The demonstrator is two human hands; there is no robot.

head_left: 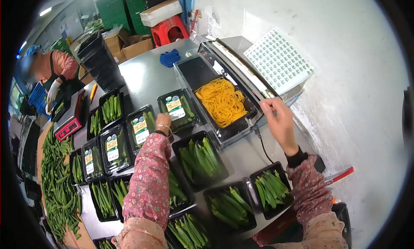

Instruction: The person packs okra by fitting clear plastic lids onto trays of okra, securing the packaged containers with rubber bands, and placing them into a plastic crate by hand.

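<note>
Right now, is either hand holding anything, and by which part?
Left hand rests on a labelled okra tray, at its far edge. Right hand looks pinched by the wrapping machine; contents can't be told.

produce packing room, steel table (142,79), black trays of okra (200,158), label sheet (278,61), stacked crates (125,7)

Metal, plastic and cloth on our bench

We see a smooth, dull-shining metal table (146,79), black plastic trays (199,157) holding okra, some under glossy film with paper labels (174,106), matt yellow rubber bands (222,101) in the wrapping machine (235,128), a glossy sheet of stickers (278,61), floral cloth sleeves (148,180), and a rough whitish wall (345,55).
</note>
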